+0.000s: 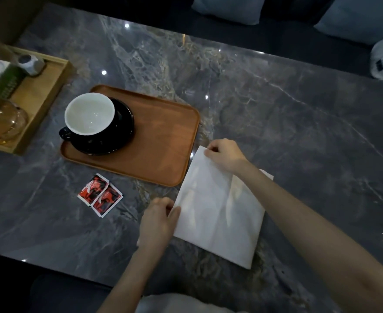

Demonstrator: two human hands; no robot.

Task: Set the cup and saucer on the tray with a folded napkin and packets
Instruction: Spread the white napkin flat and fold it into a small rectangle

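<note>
A white-lined dark cup point(90, 114) stands on a black saucer point(122, 129) at the left end of the brown tray point(163, 143). Two red packets point(100, 195) lie on the table in front of the tray. A white napkin point(217, 211) lies flat on the table to the right of the tray's near corner. My left hand point(157, 222) pinches the napkin's near left corner. My right hand point(224, 157) pinches its far corner, close to the tray's right edge.
A grey marble table point(276, 109) carries everything. A second, lighter wooden tray point(39, 91) at the far left holds a box, a small metal piece and amber glassware. Cushions and a white bag sit beyond the table's far edge.
</note>
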